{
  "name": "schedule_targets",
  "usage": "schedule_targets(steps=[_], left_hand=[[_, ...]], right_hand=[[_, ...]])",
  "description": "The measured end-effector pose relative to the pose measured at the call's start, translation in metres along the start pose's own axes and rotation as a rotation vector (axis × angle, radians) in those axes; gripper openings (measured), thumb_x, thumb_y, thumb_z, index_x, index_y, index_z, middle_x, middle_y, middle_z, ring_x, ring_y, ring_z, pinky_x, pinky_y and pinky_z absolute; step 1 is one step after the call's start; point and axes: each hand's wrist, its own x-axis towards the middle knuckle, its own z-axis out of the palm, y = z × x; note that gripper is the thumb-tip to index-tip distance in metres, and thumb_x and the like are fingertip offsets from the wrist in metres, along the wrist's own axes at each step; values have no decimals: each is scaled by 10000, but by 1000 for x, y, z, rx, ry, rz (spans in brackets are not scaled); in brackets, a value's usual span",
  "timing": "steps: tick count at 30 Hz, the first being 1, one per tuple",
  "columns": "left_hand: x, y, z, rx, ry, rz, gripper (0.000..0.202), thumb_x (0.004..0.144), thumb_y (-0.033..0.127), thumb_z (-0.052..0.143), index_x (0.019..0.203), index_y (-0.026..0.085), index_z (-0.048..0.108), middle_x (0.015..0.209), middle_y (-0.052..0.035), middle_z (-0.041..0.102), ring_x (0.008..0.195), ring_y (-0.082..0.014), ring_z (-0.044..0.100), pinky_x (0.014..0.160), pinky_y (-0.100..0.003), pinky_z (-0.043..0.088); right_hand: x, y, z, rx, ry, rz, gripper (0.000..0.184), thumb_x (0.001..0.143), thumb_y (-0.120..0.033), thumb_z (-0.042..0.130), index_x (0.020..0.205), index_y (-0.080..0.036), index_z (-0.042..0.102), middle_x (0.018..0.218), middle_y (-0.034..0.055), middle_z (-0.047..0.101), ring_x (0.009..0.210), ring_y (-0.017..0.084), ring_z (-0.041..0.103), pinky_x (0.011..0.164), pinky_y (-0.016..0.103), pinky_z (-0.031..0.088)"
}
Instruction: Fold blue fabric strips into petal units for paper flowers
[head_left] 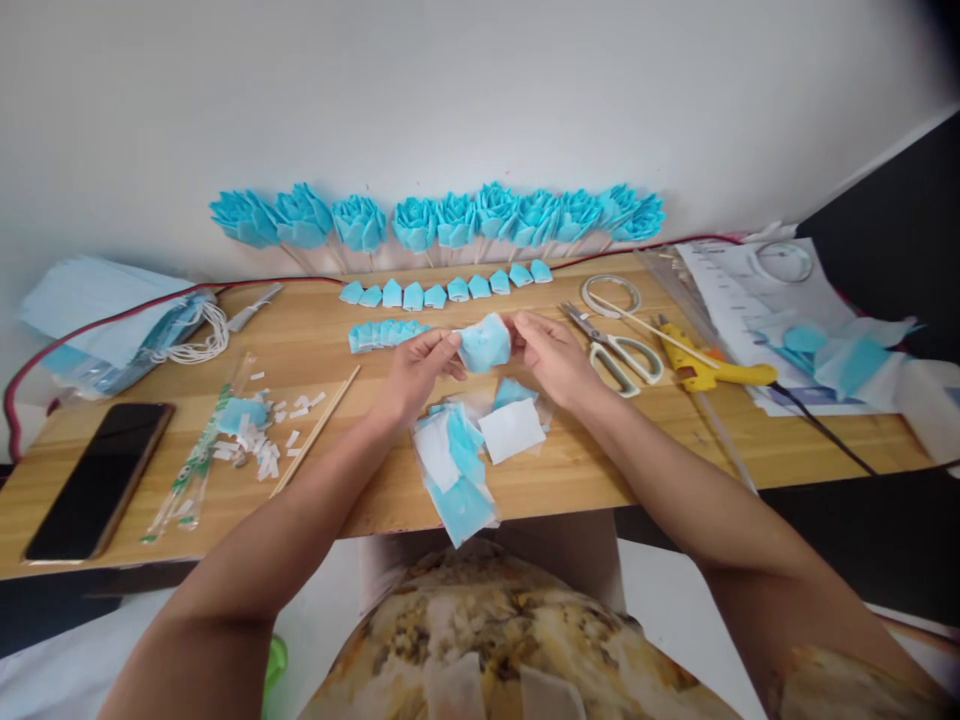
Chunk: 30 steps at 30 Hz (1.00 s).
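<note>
Between my two hands I hold up a small piece of light blue fabric [484, 344] above the table. My left hand [421, 368] pinches its left edge between thumb and fingers. On the other side, the fingers of my right hand [549, 350] grip its right edge. Below lie loose blue and white fabric pieces [454, 450], some hanging over the table's front edge. Just behind my hands runs a row of folded blue petals [457, 288]. A second group of blue folded pieces [381, 335] sits beyond my left hand.
Blue fabric roses [457, 220] on sticks lean along the wall. Scissors [619, 350], a tape roll [611, 296] and a yellow glue gun [705, 362] lie right. Left are a phone [101, 480], stacked blue-white sheets [112, 315], white scraps [266, 455] and wooden sticks [319, 428].
</note>
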Motion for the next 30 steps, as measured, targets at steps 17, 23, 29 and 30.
schedule_targets(steps=[17, 23, 29, 30], left_hand=[[3, -8, -1, -184, 41, -81, 307, 736, 438, 846, 793, 161, 725, 746, -18, 722, 705, -138, 690, 741, -281, 581], [-3, 8, 1, -49, 64, -59, 364, 861, 485, 699, 771, 133, 718, 738, -62, 710, 612, -122, 630, 536, -227, 473], [-10, 11, 7, -183, -207, -313, 547, 863, 640, 652, 1018, 127, 762, 1009, -151, 780, 902, -232, 731, 779, -327, 562], [-9, 9, 8, -234, -226, -339, 548, 861, 638, 659, 1068, 139, 754, 1068, -151, 776, 962, -245, 729, 831, -345, 565]], right_hand=[[-5, -6, 9, -168, 142, -49, 240, 807, -451, 741, 787, -215, 707, 716, -29, 648, 661, 120, 549, 636, 256, 465], [-4, -11, 3, -353, 270, -231, 216, 852, -432, 692, 819, -218, 697, 744, -22, 665, 691, 127, 569, 667, 266, 482], [-11, -18, 1, -644, 306, -490, 184, 943, -388, 604, 884, -244, 703, 861, 7, 735, 789, 163, 645, 760, 320, 520], [-12, -19, 2, -713, 275, -541, 184, 953, -376, 592, 883, -253, 710, 877, 18, 745, 823, 177, 655, 793, 341, 520]])
